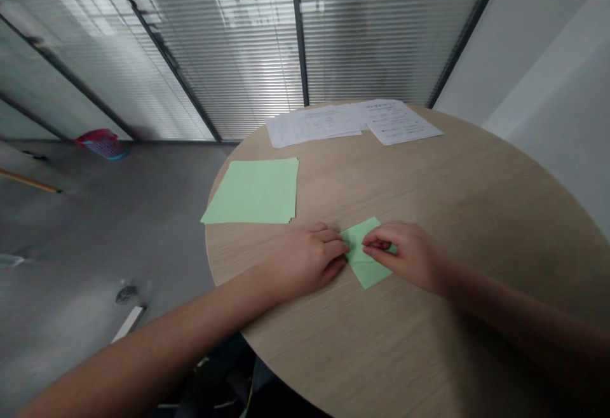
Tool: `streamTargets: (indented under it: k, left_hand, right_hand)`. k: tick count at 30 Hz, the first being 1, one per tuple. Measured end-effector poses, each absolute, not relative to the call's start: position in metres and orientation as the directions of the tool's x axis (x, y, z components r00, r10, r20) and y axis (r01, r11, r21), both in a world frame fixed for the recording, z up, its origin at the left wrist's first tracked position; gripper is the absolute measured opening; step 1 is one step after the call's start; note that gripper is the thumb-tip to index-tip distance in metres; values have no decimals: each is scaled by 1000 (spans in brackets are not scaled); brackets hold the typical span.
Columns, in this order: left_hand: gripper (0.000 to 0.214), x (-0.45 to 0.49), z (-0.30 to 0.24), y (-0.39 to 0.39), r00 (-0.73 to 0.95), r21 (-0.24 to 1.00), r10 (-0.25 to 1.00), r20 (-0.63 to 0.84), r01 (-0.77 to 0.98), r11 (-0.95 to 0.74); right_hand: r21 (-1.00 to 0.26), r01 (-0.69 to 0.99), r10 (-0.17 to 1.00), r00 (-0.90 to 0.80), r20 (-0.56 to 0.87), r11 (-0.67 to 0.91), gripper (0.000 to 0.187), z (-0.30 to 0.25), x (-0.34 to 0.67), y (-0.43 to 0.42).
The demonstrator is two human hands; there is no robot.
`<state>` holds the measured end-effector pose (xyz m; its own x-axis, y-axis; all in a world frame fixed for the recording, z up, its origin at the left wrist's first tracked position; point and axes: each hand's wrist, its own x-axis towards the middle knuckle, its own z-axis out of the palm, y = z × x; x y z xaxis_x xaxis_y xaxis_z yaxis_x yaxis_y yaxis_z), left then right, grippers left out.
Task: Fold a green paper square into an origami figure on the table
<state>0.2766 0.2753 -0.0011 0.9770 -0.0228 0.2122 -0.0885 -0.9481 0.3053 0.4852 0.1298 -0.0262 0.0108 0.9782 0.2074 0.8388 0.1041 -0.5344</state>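
**Both hands pin a small green fold**

Our left hand [309, 259] and right hand [410, 254] pinch the folded paper [368, 264] flat on the table [476, 215], fingertips closed on its creases. The paper stack [255, 190] waits at ten o'clock, printed sheets [352, 121] at twelve.

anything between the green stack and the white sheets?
Nothing: bare table between the green stack and the white sheets, per the head view.

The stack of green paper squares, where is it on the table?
In the head view the stack of green paper squares lies near the round table's left edge, beyond the left hand and nearer than the white printed sheets.
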Motion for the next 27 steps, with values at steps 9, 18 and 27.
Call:
streamTargets:
  k: [9, 18, 27]
  left_hand:
    - [26, 280, -6, 296, 926, 285, -224, 303, -312, -906]
    - [30, 279, -3, 294, 944, 314, -195, 268, -276, -908]
    - [28, 277, -2, 294, 955, 340, -175, 238, -251, -907]
  right_hand:
    - [-561, 828, 974, 123, 191, 6, 14, -26, 477, 126]
    - [-567, 824, 971, 134, 198, 2, 15, -17, 473, 122]
    - [-570, 820, 978, 84, 192, 42, 20, -11, 471, 122]
